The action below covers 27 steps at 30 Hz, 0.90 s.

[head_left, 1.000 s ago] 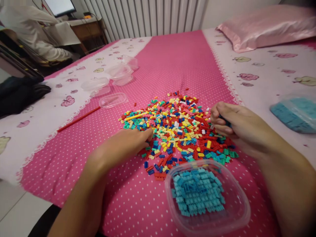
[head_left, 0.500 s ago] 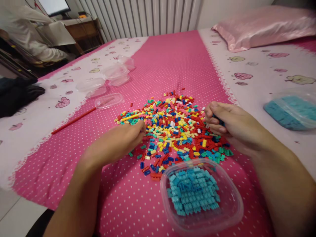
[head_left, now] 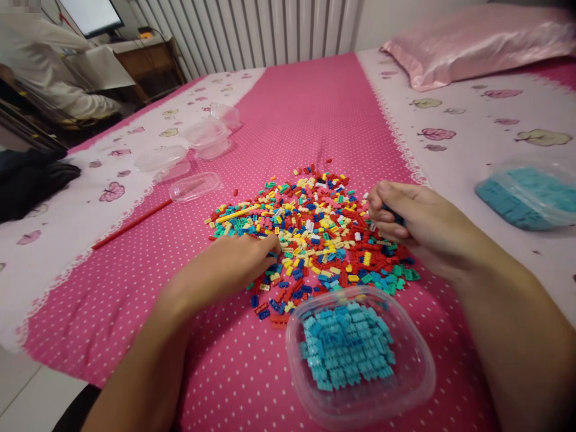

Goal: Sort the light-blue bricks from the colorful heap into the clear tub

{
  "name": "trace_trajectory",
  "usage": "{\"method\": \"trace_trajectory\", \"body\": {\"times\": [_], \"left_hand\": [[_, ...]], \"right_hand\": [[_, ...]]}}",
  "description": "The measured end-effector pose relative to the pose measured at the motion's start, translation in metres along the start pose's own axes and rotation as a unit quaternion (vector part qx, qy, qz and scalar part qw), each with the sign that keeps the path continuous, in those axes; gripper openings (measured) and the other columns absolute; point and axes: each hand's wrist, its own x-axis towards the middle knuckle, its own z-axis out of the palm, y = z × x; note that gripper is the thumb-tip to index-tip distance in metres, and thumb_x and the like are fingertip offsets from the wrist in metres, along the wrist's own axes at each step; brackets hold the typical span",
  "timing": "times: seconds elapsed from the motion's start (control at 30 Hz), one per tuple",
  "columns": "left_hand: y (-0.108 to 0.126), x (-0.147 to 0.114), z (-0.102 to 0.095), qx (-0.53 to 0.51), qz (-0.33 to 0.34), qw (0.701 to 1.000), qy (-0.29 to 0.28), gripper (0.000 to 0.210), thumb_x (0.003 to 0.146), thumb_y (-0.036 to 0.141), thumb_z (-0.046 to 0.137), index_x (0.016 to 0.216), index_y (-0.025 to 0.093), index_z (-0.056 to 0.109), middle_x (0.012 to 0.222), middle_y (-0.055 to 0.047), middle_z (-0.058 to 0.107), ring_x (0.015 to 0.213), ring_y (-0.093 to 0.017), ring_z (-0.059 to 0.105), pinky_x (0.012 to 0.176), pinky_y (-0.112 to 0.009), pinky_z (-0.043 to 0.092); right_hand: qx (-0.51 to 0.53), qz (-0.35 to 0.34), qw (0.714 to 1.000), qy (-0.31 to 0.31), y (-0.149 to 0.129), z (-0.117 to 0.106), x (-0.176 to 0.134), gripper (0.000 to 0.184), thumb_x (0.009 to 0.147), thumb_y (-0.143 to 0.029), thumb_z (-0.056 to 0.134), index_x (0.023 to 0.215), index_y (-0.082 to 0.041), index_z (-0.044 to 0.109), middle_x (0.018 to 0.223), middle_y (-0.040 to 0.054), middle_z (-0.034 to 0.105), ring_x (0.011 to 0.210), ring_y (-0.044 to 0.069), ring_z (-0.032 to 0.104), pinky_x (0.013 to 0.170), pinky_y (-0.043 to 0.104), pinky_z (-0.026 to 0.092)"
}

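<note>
A heap of small toy bricks in many colours lies in the middle of the bed. My left hand is at the heap's near left side, fingers bent down and pinched at a blue brick; its fingertips are partly hidden. Right of the heap, my right hand is curled closed around dark blue bricks, of which only a part shows between the fingers. Nearest to me stands a clear plastic tub, with light blue bricks set in rows inside and a few loose ones on top.
Another clear tub with blue bricks stands at the right. Clear containers, a lid and a red stick lie at the left. A yellow stick rests on the heap. A pillow is behind; a person sits far left.
My left hand has moved right and slightly toward me, onto the blue bricks at the heap's near left. My right hand stays closed in nearly the same place. The view has shifted slightly.
</note>
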Motion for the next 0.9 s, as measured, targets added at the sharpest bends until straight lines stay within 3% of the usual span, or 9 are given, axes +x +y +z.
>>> {"method": "trace_trajectory", "body": {"times": [0.13,0.37,0.67,0.9], "left_hand": [[-0.0045,-0.0004,0.0031,-0.034,0.0,0.999,-0.023,0.015,0.1,0.029,0.042,0.094,0.02,0.052,0.076,0.0,0.061,0.06,-0.011,0.05,0.053,-0.027,0.02],[0.0024,0.0009,0.0044,0.003,-0.008,1.0,-0.024,0.013,0.1,0.024,0.04,0.092,0.02,0.05,0.074,0.001,0.059,0.058,-0.011,0.047,0.055,-0.028,0.02],[0.0013,-0.0023,-0.002,-0.031,0.01,0.999,-0.02,0.016,0.101,0.031,0.042,0.093,0.021,0.051,0.079,0.002,0.061,0.063,-0.011,0.052,0.057,-0.027,0.023],[0.0032,-0.0064,0.0014,-0.128,-0.012,0.989,0.07,0.027,0.1,0.044,0.036,0.096,0.021,0.049,0.075,0.0,0.055,0.063,-0.013,0.046,0.058,-0.027,0.028]], "right_hand": [[0.006,0.0,1.0,-0.002,-0.0002,-0.0001,-0.0001,0.035,0.101,-0.032,0.048,0.07,-0.016,0.053,0.059,-0.0036,0.037,0.042,0.002,0.028,0.041,0.02,0.012],[0.008,-0.002,1.0,-0.008,0.0013,-0.0008,0.0015,0.035,0.1,-0.034,0.05,0.07,-0.016,0.054,0.059,-0.0039,0.037,0.041,0.002,0.028,0.042,0.02,0.012],[0.004,-0.001,1.0,-0.009,0.0013,-0.0017,0.0005,0.034,0.1,-0.033,0.049,0.071,-0.017,0.054,0.06,-0.0037,0.038,0.042,0.003,0.027,0.041,0.021,0.011],[0.005,0.002,1.0,-0.005,-0.0001,-0.0004,0.0005,0.035,0.102,-0.03,0.046,0.071,-0.016,0.053,0.059,-0.0036,0.038,0.041,0.002,0.029,0.042,0.02,0.012]]}}
